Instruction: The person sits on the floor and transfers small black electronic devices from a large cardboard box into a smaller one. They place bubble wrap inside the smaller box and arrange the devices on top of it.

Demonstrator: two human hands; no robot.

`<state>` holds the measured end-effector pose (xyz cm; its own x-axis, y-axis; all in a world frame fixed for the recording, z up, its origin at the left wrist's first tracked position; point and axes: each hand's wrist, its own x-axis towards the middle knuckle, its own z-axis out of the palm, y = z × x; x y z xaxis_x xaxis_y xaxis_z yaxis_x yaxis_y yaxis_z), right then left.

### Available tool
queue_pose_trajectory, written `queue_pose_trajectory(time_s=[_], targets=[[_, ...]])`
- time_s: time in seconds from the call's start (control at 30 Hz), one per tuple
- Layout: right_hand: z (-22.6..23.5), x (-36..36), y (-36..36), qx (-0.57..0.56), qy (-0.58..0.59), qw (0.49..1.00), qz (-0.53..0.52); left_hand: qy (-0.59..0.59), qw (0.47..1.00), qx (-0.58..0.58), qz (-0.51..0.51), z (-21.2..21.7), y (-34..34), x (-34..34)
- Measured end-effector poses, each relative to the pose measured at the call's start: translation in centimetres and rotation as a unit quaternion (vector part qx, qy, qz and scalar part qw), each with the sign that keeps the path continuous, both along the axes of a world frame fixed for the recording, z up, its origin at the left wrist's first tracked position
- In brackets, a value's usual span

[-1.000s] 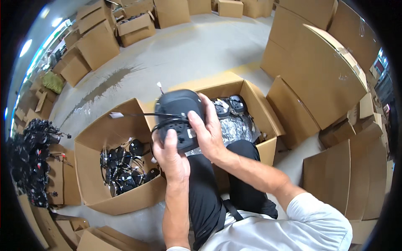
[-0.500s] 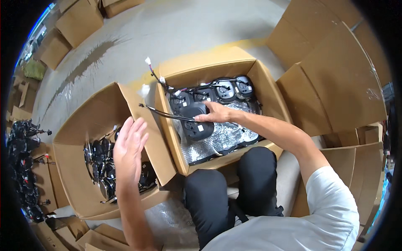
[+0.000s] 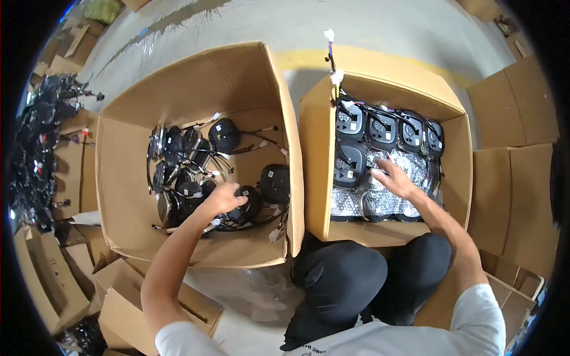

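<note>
Bare and spread, the fingers of the right hand [image 3: 395, 180] hover over or rest on the bubble wrap [image 3: 347, 206] (contact cannot be told) inside the packing carton [image 3: 460, 154] of brown cardboard, just beside a black, rounded-square plastic unit [image 3: 346, 165] lying there. The left hand [image 3: 225, 199] curls down among loose black plastic units with tangled cables [image 3: 189, 190], in a wide brown cardboard box [image 3: 122, 178] left of the packing carton; whether its fingers pinch one is hidden. Four black units in a row [image 3: 382, 132] line the packing carton's far side.

The step in hand looks like fetching another unit for that layer; the next move seems to call for a secure grip and freeing its cables from its neighbours.
</note>
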<state>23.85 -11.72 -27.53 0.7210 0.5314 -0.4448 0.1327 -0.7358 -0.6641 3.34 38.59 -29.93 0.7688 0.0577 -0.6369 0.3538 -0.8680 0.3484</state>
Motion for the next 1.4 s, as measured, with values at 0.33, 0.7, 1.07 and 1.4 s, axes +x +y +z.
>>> queue_pose_trajectory(time_s=[0.33, 0.7, 1.07, 1.4], targets=[[9.1, -7.5, -11.7, -0.050, 0.028, 0.995, -0.082, 0.129, 0.990, -0.011, -0.059, -8.0, -0.7, -1.3], [22.6, -4.5, 13.5, 0.304, 0.242, 0.921, 0.034, -0.462, 0.877, 0.069, -0.110, 24.7, -6.2, 0.9], [26.3, -4.3, 12.9, 0.487, 0.201, 0.817, -0.234, -0.668, 0.744, 0.000, 0.037, 21.9, -9.4, 7.5], [21.4, -10.4, 3.3, 0.525, 0.055, 0.711, -0.465, 0.088, 0.969, 0.163, -0.163, -19.5, -3.8, 2.2]])
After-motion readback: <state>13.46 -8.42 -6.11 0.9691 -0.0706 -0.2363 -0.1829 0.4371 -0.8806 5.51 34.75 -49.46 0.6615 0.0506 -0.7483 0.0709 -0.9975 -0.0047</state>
